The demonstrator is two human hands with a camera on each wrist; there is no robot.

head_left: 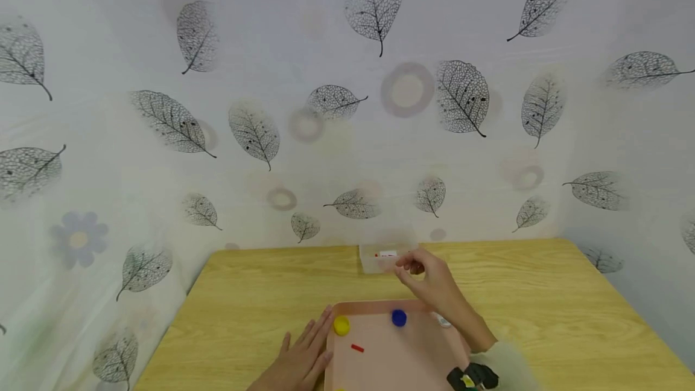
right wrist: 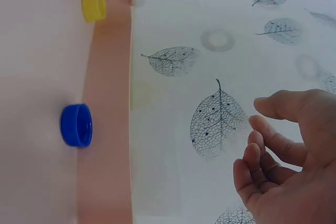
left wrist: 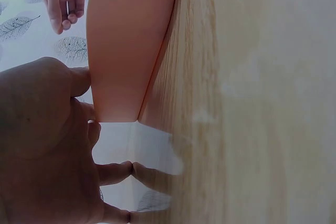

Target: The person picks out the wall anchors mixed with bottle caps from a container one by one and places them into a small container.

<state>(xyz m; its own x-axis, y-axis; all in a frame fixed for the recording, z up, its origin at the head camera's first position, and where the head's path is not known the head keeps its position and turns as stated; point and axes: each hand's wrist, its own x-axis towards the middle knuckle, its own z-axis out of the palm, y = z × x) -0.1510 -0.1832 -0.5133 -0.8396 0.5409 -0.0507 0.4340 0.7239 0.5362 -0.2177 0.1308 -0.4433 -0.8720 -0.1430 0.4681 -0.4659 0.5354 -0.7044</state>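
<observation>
The left hand point(head_left: 301, 358) rests beside the left edge of a pink tray point(head_left: 391, 361), fingers extended, some touching its outer wall point(left wrist: 126, 51). Raised over the tray's far edge is the right hand point(head_left: 434, 282), near a translucent plastic container point(head_left: 371, 266). In the right wrist view its fingers are loosely bent, with a gap between thumb and index finger and nothing visible in it. On the tray lie a blue bottle cap point(head_left: 399, 318), a yellow bottle cap point(head_left: 341, 325) and a small red stick-like piece point(head_left: 357, 348). A white round item point(head_left: 443, 321) is partly hidden by the right forearm.
The tray stands on a wood-grain table point(head_left: 260, 294) against a leaf-patterned backdrop point(head_left: 304, 29). Inside the container, at the table's far edge, is a white label-like piece point(head_left: 388, 254) with small red bits. A dark strap point(head_left: 472, 377) is on the right wrist.
</observation>
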